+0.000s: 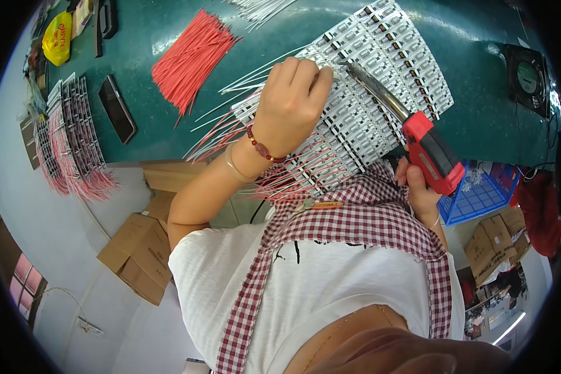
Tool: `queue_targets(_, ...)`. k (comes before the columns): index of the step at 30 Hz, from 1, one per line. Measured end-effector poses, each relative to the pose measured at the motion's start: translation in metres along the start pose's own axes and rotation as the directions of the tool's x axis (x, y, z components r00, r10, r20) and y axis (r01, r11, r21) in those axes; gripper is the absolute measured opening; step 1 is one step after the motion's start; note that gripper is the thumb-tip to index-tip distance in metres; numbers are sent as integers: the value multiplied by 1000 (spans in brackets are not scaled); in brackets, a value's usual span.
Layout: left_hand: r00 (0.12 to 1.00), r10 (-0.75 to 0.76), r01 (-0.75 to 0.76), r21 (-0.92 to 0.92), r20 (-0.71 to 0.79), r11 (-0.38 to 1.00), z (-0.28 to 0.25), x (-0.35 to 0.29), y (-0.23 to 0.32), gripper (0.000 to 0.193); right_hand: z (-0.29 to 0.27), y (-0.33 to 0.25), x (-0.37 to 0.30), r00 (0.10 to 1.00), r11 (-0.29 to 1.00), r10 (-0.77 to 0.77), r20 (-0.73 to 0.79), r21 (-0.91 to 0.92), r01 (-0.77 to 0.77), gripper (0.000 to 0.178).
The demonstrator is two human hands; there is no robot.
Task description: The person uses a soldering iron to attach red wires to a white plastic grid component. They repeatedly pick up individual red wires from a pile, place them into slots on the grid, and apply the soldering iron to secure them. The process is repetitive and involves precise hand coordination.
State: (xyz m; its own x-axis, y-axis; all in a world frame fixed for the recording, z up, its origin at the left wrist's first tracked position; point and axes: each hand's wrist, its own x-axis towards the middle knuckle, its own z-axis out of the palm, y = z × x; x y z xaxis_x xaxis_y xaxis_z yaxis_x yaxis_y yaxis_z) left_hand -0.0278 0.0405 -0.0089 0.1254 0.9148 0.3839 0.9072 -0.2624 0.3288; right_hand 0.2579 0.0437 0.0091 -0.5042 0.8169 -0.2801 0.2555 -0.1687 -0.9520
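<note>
My right hand (419, 188) grips the red and black handle of a soldering iron (431, 149). Its metal barrel slants up and left, with the tip over panels of small circuit boards (380, 81). Close to that tip, my left hand (296, 93) is closed above the boards, fingers curled and pinched together. What lies between its fingertips is hidden. White wires (227, 103) stick out from the boards to the left of this hand. Red and white wires (308, 165) trail from the boards nearer my body.
A bundle of red wires (193, 59) and some white wires (262, 9) lie on the green table (143, 140). At left are a phone (116, 109), wired boards (75, 137) and a yellow bag (57, 38). A black fan-like device (527, 80) and blue basket (480, 196) are at right.
</note>
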Motion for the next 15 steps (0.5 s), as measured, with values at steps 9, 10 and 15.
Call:
queue_targets(9,1000,-24,24,-2,-8,1000,4,1,3,28,-3,10,-5,1000,993,5,14,-114,-4,38)
queue_targets(10,1000,-24,24,0,-5,1000,4,1,3,28,-5,13,-5,1000,987,-13,27,-159,17,38)
queue_targets(15,1000,-19,19,4,-4,1000,5,1,2,28,-11,17,-7,995,957,-98,0,-276,94,24)
